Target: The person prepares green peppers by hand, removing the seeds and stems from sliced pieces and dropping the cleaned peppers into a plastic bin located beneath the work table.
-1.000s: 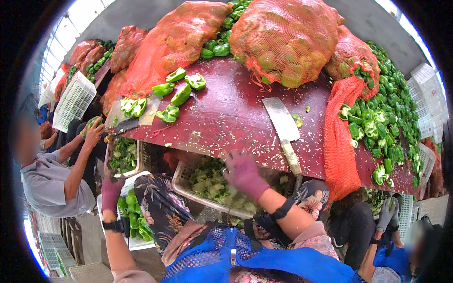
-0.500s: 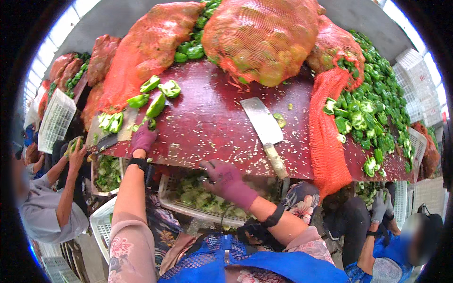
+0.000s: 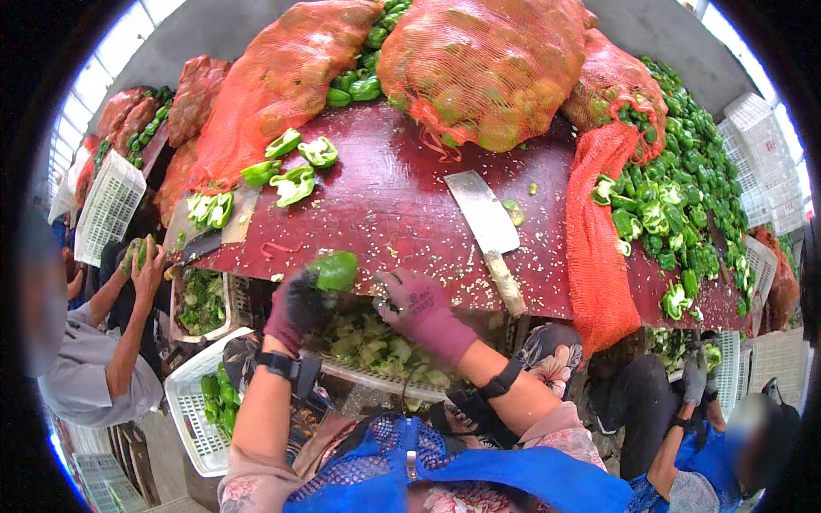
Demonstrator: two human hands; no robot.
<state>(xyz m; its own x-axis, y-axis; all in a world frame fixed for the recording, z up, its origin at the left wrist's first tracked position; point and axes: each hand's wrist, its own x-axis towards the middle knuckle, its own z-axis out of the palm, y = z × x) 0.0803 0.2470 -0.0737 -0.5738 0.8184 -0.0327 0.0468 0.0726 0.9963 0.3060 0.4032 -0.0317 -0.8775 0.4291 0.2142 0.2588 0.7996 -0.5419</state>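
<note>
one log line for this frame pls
left hand: holds green pepper | right hand: empty, beside pepper | cleaver: flat on red table | crate of cut pieces: below hands

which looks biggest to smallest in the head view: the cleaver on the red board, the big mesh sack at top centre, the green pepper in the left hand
1. mesh sack, by far the largest.
2. cleaver, blade and handle together.
3. green pepper, held in the left hand; it is nearer the camera, yet looks smallest.

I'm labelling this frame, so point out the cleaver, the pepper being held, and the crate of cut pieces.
cleaver (image 3: 482, 210): head view, on the flat blade.
green pepper (image 3: 334, 270): head view, on its body.
crate of cut pieces (image 3: 376, 374): head view, on its near rim.
</note>
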